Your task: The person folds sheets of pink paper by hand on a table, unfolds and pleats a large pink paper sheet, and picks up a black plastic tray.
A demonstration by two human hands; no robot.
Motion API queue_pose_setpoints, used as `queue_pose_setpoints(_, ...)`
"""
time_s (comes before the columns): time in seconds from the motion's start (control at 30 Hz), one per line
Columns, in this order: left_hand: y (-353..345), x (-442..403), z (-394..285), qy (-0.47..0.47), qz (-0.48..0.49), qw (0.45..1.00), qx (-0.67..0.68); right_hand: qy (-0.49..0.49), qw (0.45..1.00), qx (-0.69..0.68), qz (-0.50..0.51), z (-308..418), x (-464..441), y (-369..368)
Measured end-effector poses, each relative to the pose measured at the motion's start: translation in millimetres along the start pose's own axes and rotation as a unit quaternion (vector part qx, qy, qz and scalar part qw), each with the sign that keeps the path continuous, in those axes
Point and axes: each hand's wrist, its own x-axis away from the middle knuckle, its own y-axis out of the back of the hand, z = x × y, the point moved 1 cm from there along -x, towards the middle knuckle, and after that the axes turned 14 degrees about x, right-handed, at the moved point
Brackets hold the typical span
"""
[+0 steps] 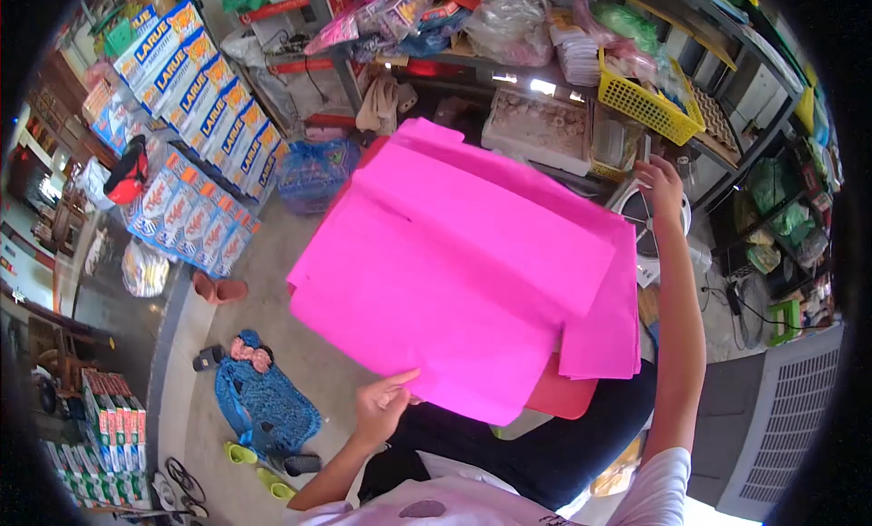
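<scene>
Bright pink sheets [436,272], of paper or thin cloth, lie folded and layered in front of me. My left hand [381,408] pinches their near edge between thumb and fingers. Under them shows part of a red surface [563,394], close to my dark-trousered legs. My right hand [663,185] is raised beyond the right side of the sheets, apart from them, with its fingers curled. A thin pale strip [647,148] shows at its fingertips; whether the hand holds it is unclear.
Stacked beer cartons [204,99] stand at the left. A yellow basket [649,99] and plastic bags [509,26] fill the shelf ahead. On the floor lie a blue knitted bag [268,403] and green slippers [241,452]. A grey vented panel [795,426] stands at right.
</scene>
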Motion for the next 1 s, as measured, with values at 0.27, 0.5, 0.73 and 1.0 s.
queue_pose_setpoints(0.27,-54,-14,7,-0.107,0.102,0.976,-0.160,0.344,0.877,0.239,0.237,93,238,-17)
queue_pose_setpoints(0.5,-36,-3,1,-0.162,0.022,0.961,-0.223,0.370,0.861,0.260,0.232,65,283,-49)
queue_pose_setpoints(0.73,-13,10,9,-0.144,-0.002,0.963,-0.227,0.303,0.868,0.361,0.153,52,174,-51)
queue_pose_setpoints(1.0,-9,16,14,-0.120,-0.029,0.968,-0.217,0.399,0.772,0.455,0.194,21,164,-99)
